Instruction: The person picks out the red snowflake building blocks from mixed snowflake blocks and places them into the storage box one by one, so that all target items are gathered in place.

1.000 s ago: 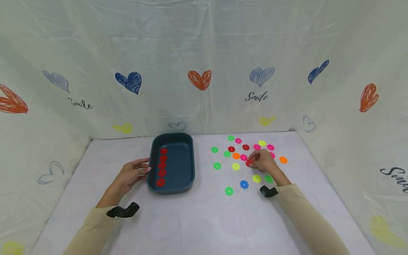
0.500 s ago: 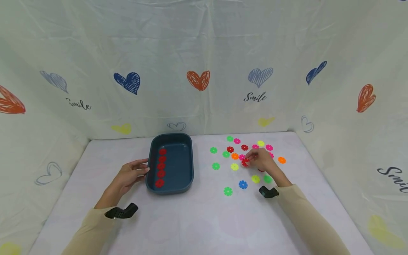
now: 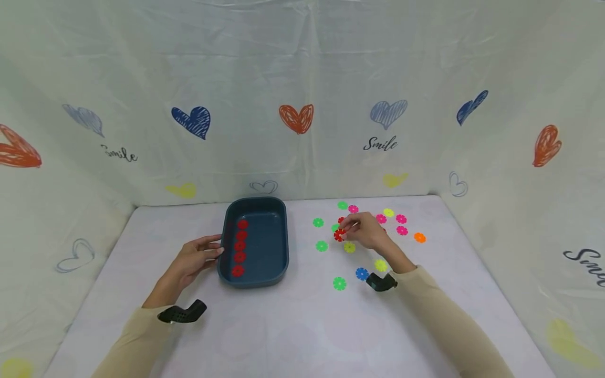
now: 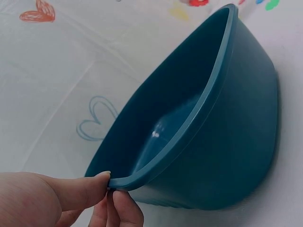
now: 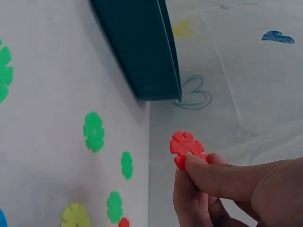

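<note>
A deep teal plastic tub (image 3: 264, 281) stands on the table left of the middle. My left hand (image 3: 196, 257) pinches its left rim, thumb on the inner side and fingers beneath the lip in the left wrist view. Inside the tub, several red notched discs (image 3: 239, 257) lie in a column along the left wall. My right hand (image 3: 364, 231) is over the scattered discs, right of the tub. Between thumb and fingers it pinches a red flower-shaped notched disc (image 5: 184, 145), held up off the table in the right wrist view.
Several loose discs lie on the right half of the table: green (image 3: 339, 283), blue (image 3: 362, 273), yellow (image 3: 381, 265), orange (image 3: 419, 238) and pink (image 3: 401, 218). My right forearm and hand cover some. A heart-printed curtain (image 3: 302, 163) rises behind the table's back edge.
My right hand has lifted the red disc from among the others and moved left with it toward the tub. The left hand stays on the tub's rim.
</note>
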Motion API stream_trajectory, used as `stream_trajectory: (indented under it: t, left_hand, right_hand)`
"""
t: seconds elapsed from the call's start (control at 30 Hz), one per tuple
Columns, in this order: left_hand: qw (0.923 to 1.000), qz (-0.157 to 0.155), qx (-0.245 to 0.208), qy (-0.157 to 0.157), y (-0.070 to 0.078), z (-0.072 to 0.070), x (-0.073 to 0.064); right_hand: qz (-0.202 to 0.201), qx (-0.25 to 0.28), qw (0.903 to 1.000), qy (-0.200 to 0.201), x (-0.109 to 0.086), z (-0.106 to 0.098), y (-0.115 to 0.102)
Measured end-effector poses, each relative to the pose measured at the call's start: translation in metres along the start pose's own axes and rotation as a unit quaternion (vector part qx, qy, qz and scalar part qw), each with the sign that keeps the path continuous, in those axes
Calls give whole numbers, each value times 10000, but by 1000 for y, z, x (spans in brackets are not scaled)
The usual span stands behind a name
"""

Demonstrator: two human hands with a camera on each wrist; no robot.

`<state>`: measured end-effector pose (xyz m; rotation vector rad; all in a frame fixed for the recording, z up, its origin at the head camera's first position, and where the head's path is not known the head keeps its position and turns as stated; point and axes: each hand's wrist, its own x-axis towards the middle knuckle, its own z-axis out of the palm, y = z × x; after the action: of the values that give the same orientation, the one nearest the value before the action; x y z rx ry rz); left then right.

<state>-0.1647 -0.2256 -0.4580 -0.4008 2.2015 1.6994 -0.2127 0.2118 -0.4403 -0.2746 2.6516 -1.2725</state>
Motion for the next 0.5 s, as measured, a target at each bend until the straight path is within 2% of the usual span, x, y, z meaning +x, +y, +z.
stream_trajectory:
  t: [0.23,0.5]
  left_hand:
    - [10000,40,-48,-4,1,0,-1]
    - [9999,5,-106,4,2,1,-2]
  right_hand:
    - [-237,272,9991,-208,15,20,-26]
    - [-444,316,9980,-312,34,47,-55]
